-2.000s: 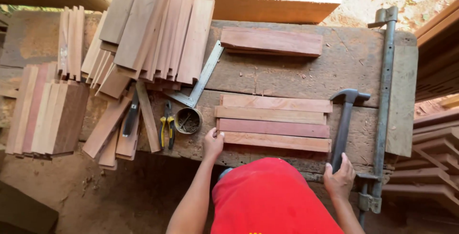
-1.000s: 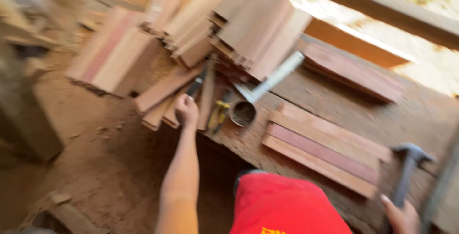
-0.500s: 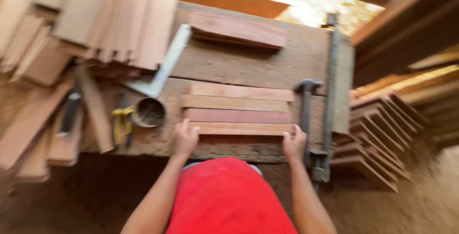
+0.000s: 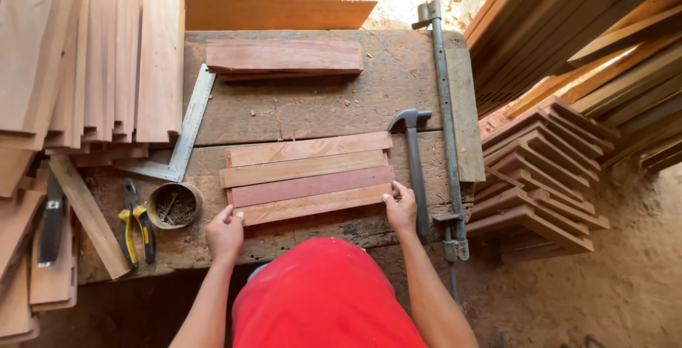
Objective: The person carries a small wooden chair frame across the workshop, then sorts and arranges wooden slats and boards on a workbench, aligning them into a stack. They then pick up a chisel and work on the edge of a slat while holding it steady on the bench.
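Several wooden slats [image 4: 305, 175] lie side by side on the worn workbench [image 4: 320, 106]. My left hand [image 4: 225, 231] grips the left end of the nearest slat [image 4: 312, 204], fingers on its corner. My right hand [image 4: 401, 206] holds the right end of the same slat, fingertips also against the reddish slat [image 4: 311, 186] behind it. A hammer [image 4: 414, 170] lies just right of my right hand, head pointing away. A red cap and shirt [image 4: 323, 295] hide the bench's near edge.
A tin of nails [image 4: 174, 206], yellow-handled pliers [image 4: 135, 227] and a steel square [image 4: 186, 131] lie left of the slats. A long bar clamp [image 4: 446, 127] runs along the bench's right side. A thick reddish board [image 4: 284, 56] lies at the back. Plank stacks [image 4: 92, 63] flank both sides.
My left hand came back from the pliers and nail tin at the left. My right hand left the hammer handle. Both hands now hold the ends of the nearest slat.
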